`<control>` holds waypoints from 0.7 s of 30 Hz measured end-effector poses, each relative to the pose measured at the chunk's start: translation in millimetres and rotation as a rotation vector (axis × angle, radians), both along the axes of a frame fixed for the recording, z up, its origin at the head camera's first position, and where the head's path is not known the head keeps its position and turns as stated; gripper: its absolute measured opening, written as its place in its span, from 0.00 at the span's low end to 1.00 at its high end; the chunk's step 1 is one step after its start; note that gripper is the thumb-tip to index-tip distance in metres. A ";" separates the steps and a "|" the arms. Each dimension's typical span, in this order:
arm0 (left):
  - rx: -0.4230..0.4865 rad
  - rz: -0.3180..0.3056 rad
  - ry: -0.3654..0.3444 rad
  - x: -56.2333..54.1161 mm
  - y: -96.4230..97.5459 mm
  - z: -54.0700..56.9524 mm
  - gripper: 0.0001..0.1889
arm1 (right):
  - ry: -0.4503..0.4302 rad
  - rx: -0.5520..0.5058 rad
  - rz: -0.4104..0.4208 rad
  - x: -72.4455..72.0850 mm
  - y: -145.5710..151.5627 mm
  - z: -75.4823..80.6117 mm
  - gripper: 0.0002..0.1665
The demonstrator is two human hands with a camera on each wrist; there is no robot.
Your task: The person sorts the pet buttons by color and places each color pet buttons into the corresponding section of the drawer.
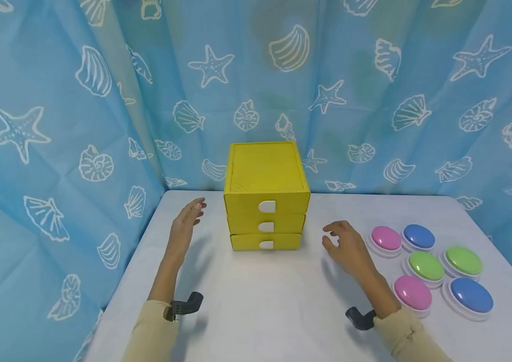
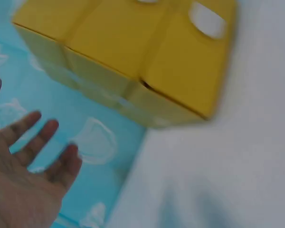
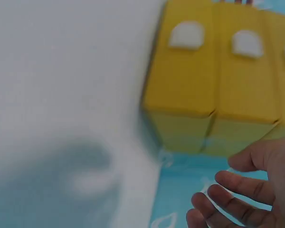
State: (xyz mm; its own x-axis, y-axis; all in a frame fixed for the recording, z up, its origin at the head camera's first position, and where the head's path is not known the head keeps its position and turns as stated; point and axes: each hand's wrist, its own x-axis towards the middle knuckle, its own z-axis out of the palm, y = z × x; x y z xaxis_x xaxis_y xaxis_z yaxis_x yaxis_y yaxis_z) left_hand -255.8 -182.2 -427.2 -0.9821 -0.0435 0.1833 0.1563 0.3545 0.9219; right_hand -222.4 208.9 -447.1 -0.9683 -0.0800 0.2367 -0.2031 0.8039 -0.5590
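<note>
A yellow box of three stacked drawers (image 1: 267,168) stands at the far middle of the white table, each drawer front bearing a white rounded tab (image 1: 267,206). My left hand (image 1: 185,227) hovers to the left of the box, fingers spread and relaxed, with nothing in it. To the right of the box, my right hand (image 1: 345,246) is raised over the table with loosely bent fingers, also holding nothing. Both wrist views show the drawer fronts (image 2: 185,61) beside the hands, and a gap separates the fingers (image 3: 242,185) from the box in the right wrist view.
Several round push buttons sit on the table at the right: pink (image 1: 386,238), blue (image 1: 471,295) and green (image 1: 426,266), on white bases. A blue curtain (image 1: 246,60) with shells and starfish hangs behind the table and along its left side.
</note>
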 end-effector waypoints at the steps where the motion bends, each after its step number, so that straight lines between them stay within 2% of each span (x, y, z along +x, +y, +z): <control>1: 0.057 -0.022 0.023 -1.3 1.7 4.0 0.31 | 0.018 -0.040 -0.006 6.3 -3.1 -0.1 0.15; 4: 0.161 -0.093 0.101 -5.2 7.1 13.2 0.28 | 0.117 -0.142 0.004 23.6 -17.3 2.6 0.11; 7: 0.192 -0.147 0.147 -7.3 14.4 18.3 0.26 | 0.213 -0.206 0.041 37.6 -33.8 7.9 0.11; 9: 0.203 -0.174 0.152 -8.5 20.4 20.0 0.25 | 0.250 -0.225 0.065 44.7 -43.0 12.4 0.12; 12: 0.184 -0.160 0.131 -7.6 26.1 18.1 0.25 | 0.275 -0.245 0.099 53.0 -55.1 17.5 0.14; 16: 0.182 -0.109 0.128 -8.2 30.9 19.9 0.23 | 0.324 -0.292 0.134 52.4 -64.7 22.2 0.14; 21: 0.165 -0.102 0.149 -2.3 39.3 36.0 0.22 | 0.357 -0.353 0.122 38.4 -70.6 27.2 0.12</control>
State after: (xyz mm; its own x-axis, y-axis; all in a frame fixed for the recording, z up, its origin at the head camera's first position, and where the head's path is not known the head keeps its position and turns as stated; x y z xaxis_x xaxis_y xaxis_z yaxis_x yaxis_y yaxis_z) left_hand -258.1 -142.9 -391.2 -0.9458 0.0131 0.3246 0.3217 0.1764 0.9302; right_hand -184.0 138.3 -420.0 -0.8110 -0.0428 0.5834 -0.5111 0.5370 -0.6711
